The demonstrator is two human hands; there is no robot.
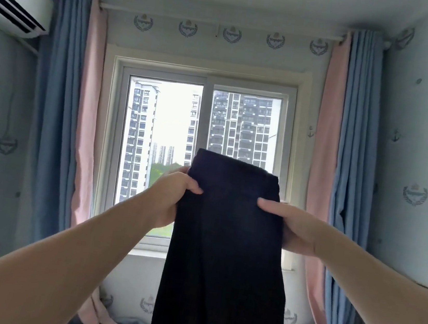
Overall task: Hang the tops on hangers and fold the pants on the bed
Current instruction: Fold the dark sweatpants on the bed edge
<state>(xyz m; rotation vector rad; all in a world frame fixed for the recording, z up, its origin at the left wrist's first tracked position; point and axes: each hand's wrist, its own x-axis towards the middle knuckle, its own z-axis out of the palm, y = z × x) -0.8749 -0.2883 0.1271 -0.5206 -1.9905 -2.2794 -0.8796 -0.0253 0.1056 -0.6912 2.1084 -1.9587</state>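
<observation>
While my left hand [173,197] and right hand [288,226] each pinch a side of the black pants [226,245] just under the waistband, I judge them soft, light and limp, hanging before the window [169,118], best gripped at that band.

Both arms outstretched, left hand [173,197] and right hand [291,226] raised, gripping dark pants [226,245]

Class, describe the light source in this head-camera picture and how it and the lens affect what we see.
Head view: daylight from the window backlights the black pants, leaving a near-featureless dark shape; the sky is blown out white; the wide lens bows the curtains at the edges.
</observation>
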